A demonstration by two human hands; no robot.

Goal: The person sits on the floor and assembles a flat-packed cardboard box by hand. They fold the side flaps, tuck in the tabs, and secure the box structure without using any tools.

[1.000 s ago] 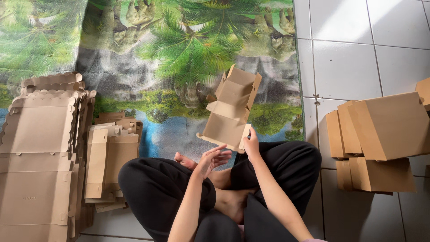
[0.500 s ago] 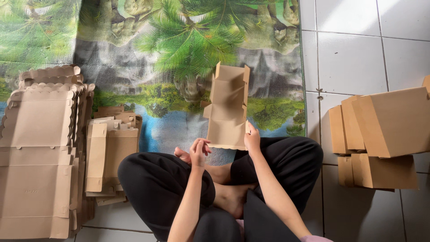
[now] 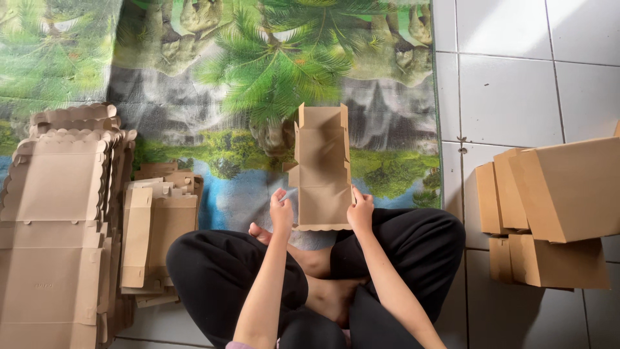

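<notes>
A brown cardboard box blank (image 3: 321, 169), partly folded with its side walls raised, stands lengthwise in front of my crossed legs, over the printed mat. My right hand (image 3: 360, 211) grips its near right edge. My left hand (image 3: 281, 211) holds its near left edge, fingers curled at the flap. The blank's scalloped near edge rests just above my knees. My bare feet show between my black trousers.
A tall stack of flat scalloped cardboard blanks (image 3: 55, 220) lies at the left, with a smaller pile of folded blanks (image 3: 158, 226) beside it. Finished brown boxes (image 3: 555, 207) are piled on the white tiles at the right. A jungle-print mat (image 3: 258, 71) covers the floor ahead.
The blank was tilted and held by my right hand alone; it has turned straight and come lower, and my left hand has come up to its left edge.
</notes>
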